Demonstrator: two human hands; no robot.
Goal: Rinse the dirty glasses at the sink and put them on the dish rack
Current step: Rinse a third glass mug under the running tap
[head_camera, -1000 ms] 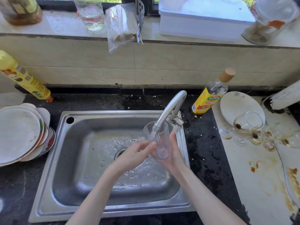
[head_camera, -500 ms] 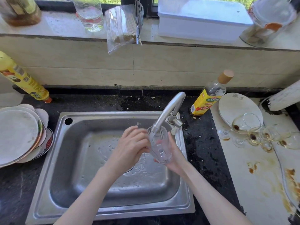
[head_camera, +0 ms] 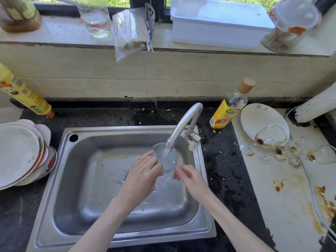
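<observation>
A clear tumbler (head_camera: 168, 158) sits under the running faucet (head_camera: 183, 124), over the right side of the steel sink (head_camera: 94, 179). The left hand (head_camera: 143, 176) grips its side, fingers curled round it; the right hand (head_camera: 190, 177) touches its base with loosely bent fingers. Stained wine glasses (head_camera: 278, 148) lie on the worktop (head_camera: 272, 197) to the right.

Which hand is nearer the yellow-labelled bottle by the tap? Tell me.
The right hand. It is at the glass under the faucet, on the side toward the yellow-labelled bottle. The left hand grips the glass from the far side.
</observation>
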